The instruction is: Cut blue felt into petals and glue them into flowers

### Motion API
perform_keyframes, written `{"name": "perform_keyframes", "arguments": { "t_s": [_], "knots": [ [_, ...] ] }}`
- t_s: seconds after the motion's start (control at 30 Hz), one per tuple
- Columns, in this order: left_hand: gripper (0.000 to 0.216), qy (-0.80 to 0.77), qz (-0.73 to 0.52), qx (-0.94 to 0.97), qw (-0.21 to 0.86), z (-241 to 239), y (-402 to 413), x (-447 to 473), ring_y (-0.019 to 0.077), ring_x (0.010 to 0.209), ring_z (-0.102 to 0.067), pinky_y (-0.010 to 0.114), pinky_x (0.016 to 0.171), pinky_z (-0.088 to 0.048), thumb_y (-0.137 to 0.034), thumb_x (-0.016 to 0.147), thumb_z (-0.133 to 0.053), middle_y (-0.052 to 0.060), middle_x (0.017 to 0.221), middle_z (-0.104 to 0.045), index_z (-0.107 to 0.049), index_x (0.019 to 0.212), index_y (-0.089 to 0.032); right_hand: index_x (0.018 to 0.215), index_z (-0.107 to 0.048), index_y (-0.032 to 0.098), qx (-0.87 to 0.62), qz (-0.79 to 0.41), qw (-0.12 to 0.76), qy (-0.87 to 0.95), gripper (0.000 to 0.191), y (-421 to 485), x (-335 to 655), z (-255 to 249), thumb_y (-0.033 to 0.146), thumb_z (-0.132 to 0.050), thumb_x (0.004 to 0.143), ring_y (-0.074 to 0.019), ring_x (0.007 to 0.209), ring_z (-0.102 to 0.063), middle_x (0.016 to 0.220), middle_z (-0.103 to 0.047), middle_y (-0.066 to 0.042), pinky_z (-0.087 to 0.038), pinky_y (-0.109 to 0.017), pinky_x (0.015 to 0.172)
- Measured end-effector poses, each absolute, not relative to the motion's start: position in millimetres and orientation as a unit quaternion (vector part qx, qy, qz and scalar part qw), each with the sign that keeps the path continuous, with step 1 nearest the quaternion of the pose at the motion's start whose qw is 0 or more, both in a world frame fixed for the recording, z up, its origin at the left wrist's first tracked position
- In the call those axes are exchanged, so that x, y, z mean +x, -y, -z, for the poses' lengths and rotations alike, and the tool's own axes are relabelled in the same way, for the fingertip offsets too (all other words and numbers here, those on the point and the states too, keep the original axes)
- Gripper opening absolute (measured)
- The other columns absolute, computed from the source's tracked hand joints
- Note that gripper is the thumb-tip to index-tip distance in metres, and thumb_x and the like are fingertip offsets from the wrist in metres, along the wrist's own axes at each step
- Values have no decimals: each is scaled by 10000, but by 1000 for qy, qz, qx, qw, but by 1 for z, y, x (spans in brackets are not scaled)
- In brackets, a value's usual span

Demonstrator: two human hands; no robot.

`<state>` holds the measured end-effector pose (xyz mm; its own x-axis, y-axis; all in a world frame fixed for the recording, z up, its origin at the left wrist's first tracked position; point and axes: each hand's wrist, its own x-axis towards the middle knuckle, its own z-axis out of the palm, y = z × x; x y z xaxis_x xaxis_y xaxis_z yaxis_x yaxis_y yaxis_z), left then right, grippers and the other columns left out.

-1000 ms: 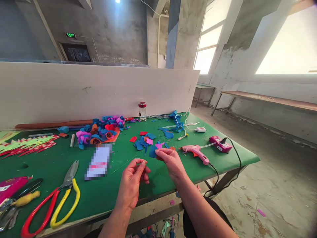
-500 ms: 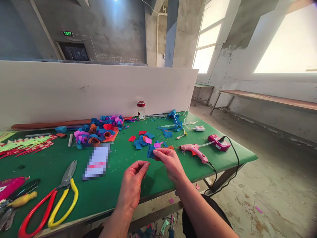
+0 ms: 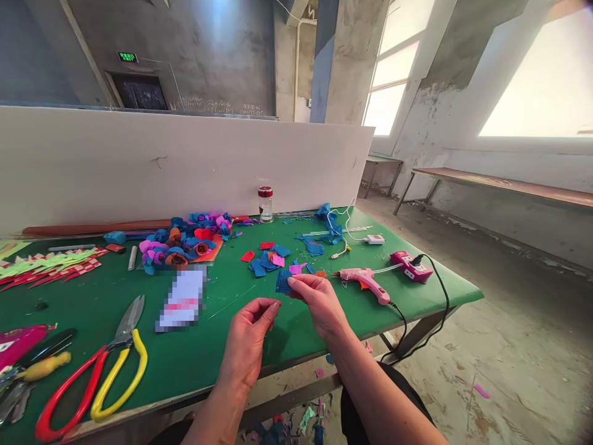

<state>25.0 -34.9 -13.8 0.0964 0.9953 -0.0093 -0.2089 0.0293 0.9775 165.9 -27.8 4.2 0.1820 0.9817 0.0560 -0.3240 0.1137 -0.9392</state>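
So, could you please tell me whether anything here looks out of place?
Yes: colored scraps lie on the floor beneath the green table, and a pink scrap lies farther right, apart from the loose pieces on top.

Matt blue paper piece (image 3: 282,282), smooth plastic glue gun (image 3: 359,276)

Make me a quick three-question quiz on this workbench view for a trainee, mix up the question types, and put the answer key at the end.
1. Which of the person's own hands pinches the blue piece?
2. True or false: the scissors have one red handle and one yellow handle.
3. Which stands closest to the upright white board: A) pink glue gun, B) red-lidded jar, C) white charger?

Key: 1. The right hand. 2. True. 3. B.
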Motion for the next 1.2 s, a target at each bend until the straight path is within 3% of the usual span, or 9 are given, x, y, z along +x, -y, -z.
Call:
{"name": "perform_keyframes", "arguments": {
  "t_s": [0.63,1.2],
  "knots": [
    [312,-429,-515,474,571,16,34,24,106,613,-391,218,568,-318,-442,625,-800,-19,633,-547,-722,754,-169,704,-752,180,-417,-524,640,375,261,29,164,-4,426,-777,621,-151,675,-559,682,-661,-18,-450,-305,729],
    [308,-433,-517,455,582,17,35,26,91,598,-399,213,559,-325,-420,596,-820,-22,629,-566,-725,733,-161,702,-724,171,-393,-542,643,373,260,31,160,-3,430,-742,687,-148,699,-553,686,-643,-13,-444,-298,761]
  ]
}}
